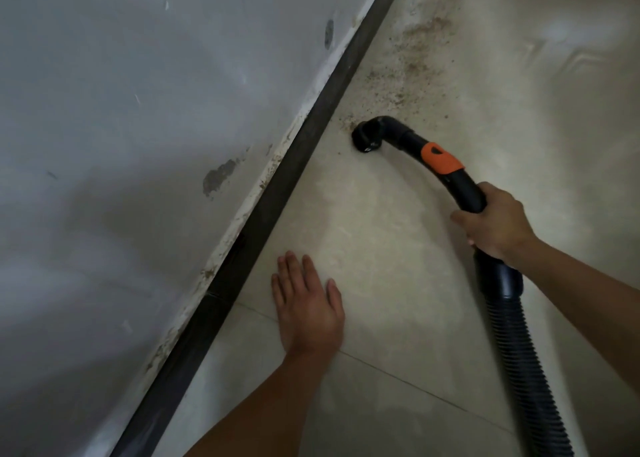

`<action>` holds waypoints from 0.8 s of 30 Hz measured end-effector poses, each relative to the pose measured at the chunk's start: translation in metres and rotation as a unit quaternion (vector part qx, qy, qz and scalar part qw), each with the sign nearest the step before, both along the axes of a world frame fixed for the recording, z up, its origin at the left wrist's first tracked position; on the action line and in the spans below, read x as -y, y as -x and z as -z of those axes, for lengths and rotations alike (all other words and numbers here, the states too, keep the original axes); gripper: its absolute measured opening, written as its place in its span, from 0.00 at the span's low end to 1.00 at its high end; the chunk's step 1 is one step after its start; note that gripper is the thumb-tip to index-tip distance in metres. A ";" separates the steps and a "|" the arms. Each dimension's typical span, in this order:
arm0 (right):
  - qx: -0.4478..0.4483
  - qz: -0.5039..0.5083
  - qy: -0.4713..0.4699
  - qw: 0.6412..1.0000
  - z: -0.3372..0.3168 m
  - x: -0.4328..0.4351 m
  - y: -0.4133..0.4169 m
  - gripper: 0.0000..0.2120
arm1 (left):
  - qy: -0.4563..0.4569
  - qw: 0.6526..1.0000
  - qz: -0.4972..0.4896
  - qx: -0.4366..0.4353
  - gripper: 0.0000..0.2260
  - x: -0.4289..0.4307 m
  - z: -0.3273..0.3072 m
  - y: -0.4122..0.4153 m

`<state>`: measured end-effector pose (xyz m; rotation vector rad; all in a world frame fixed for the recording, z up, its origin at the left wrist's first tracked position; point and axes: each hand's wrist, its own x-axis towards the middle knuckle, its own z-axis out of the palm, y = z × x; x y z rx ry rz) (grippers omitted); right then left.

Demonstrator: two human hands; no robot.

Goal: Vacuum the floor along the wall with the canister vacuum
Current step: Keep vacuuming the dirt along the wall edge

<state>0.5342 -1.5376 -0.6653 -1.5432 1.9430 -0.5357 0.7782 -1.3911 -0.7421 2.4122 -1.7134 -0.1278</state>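
My right hand [495, 226] grips the black curved vacuum handle [460, 182], which has an orange slider. Its nozzle end [365, 139] touches the beige tiled floor [398, 266] close to the dark baseboard [277, 193]. A ribbed black hose [523, 363] runs from the handle down to the lower right edge. Brown dirt specks [412, 65] lie scattered on the floor beyond the nozzle, along the wall. My left hand [306, 304] rests flat on the floor, fingers apart, holding nothing, below and left of the nozzle. The canister is out of view.
A grey-white wall [138, 127] with chipped patches fills the left side, meeting the floor at the diagonal baseboard. Tile grout lines cross the floor near my left hand.
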 end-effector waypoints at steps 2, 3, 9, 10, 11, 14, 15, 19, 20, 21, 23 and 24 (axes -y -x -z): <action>-0.004 0.030 0.017 0.999 0.001 0.009 -0.005 0.11 | -0.003 1.000 -0.001 -0.001 0.27 0.001 0.000 0.000; -0.005 0.028 0.020 0.999 0.000 0.013 -0.010 0.12 | -0.003 1.000 -0.002 -0.001 0.27 0.001 0.000 0.000; 0.027 0.023 0.005 0.999 -0.001 0.038 -0.028 0.13 | -0.006 1.000 -0.003 0.002 0.27 0.001 -0.001 0.001; 0.033 0.030 0.006 0.999 0.000 0.042 -0.032 0.13 | -0.005 1.000 -0.004 0.001 0.27 0.002 0.000 0.001; 0.038 0.027 0.004 0.999 0.001 0.047 -0.036 0.13 | -0.006 1.000 -0.004 0.002 0.27 0.002 0.000 0.000; 0.049 0.008 -0.011 0.999 0.002 0.061 -0.047 0.13 | -0.015 1.000 -0.001 0.008 0.27 0.002 0.001 0.001; 0.056 0.015 -0.011 0.998 0.002 0.067 -0.050 0.14 | -0.018 1.000 -0.001 0.009 0.27 0.002 0.001 0.001; 0.072 0.022 -0.008 0.997 0.002 0.076 -0.069 0.14 | -0.025 1.000 -0.003 0.008 0.27 0.003 0.001 0.000; 0.073 0.014 -0.013 0.997 0.001 0.074 -0.071 0.14 | -0.027 1.000 -0.003 0.006 0.27 0.003 0.000 0.000; 0.070 0.003 -0.019 0.997 -0.001 0.069 -0.069 0.14 | -0.027 1.000 -0.001 0.003 0.27 0.002 -0.001 0.000; 0.051 -0.030 -0.030 0.998 -0.006 0.055 -0.055 0.13 | -0.020 1.000 0.003 0.000 0.27 0.002 -0.003 -0.001; 0.035 -0.053 -0.036 0.997 -0.010 0.047 -0.046 0.11 | -0.016 1.000 0.003 0.000 0.27 0.002 -0.003 -0.002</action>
